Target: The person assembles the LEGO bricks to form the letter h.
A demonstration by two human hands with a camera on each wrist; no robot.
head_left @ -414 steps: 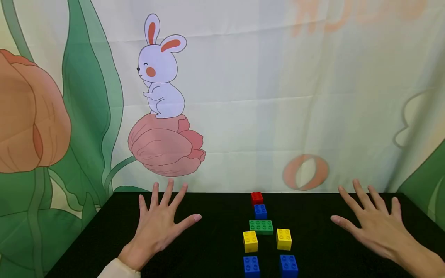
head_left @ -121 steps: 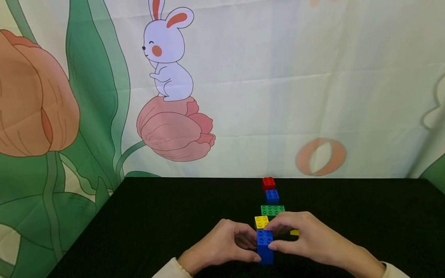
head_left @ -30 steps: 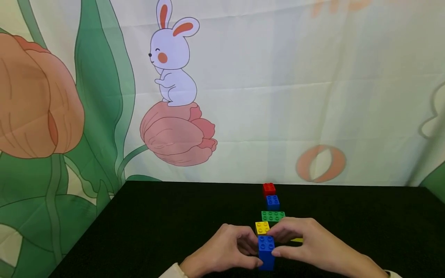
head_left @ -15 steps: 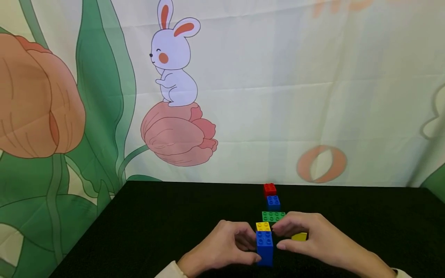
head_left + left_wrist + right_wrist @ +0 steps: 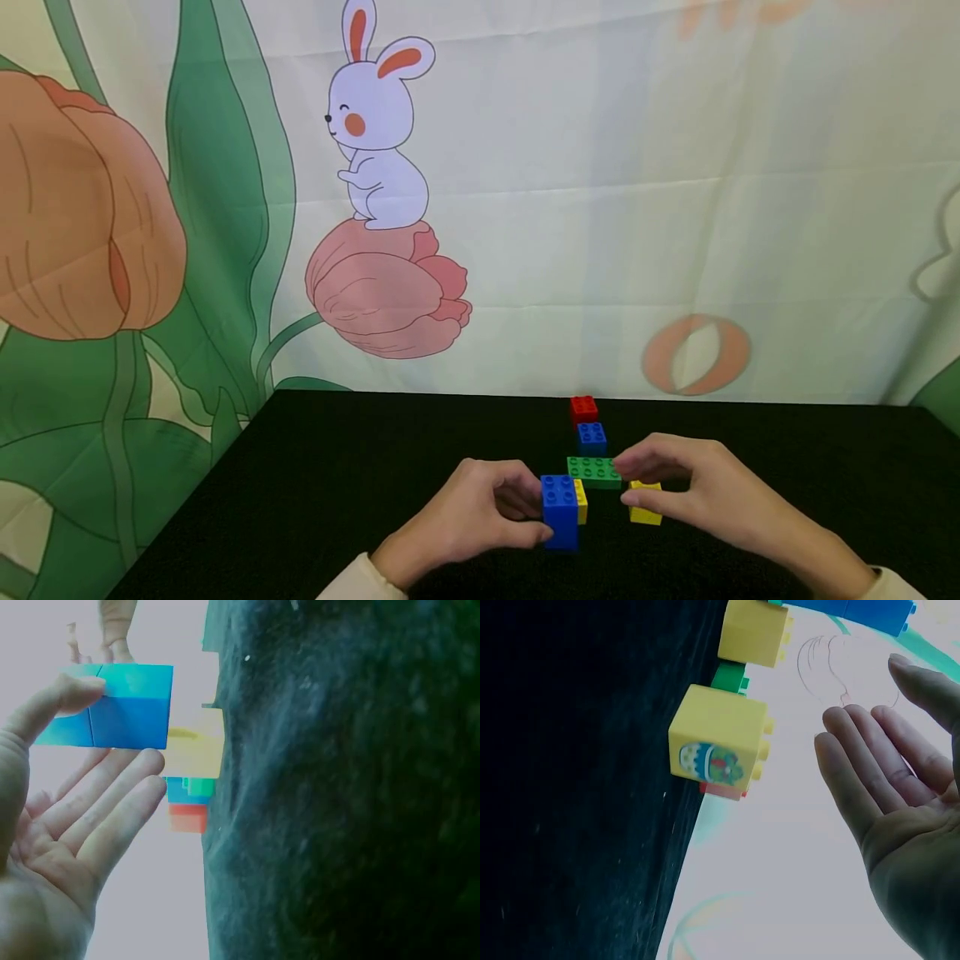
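Blue two-brick stack [image 5: 560, 521]: being held upright, studs up, clear of the table; showing its seam in the left wrist view; partly covering the left yellow brick in the head view.
Left hand [image 5: 480, 504]: pinching the stack, thumb on one side, fingers on the other; spanning just its width.
Right hand [image 5: 697, 483]: hovering above the table, gripping nothing; holding thumb and fingers well apart.
Right yellow brick [image 5: 647, 514]: sitting on the table below the right hand, not touching it; bearing a printed picture [image 5: 712, 762] on one side.
Left yellow brick [image 5: 582, 503]: standing just behind the stack.
Green 2x4 brick [image 5: 593, 473]: lying beyond the yellow pair.
Single blue brick [image 5: 592, 438]: sitting behind the green.
Red brick [image 5: 583, 409]: sitting farthest back, near the rear edge.
Black table [image 5: 360, 467]: carrying the loose bricks.
Cloth backdrop [image 5: 540, 208]: hanging behind, showing a printed rabbit [image 5: 382, 183] on a pink tulip [image 5: 375, 292].
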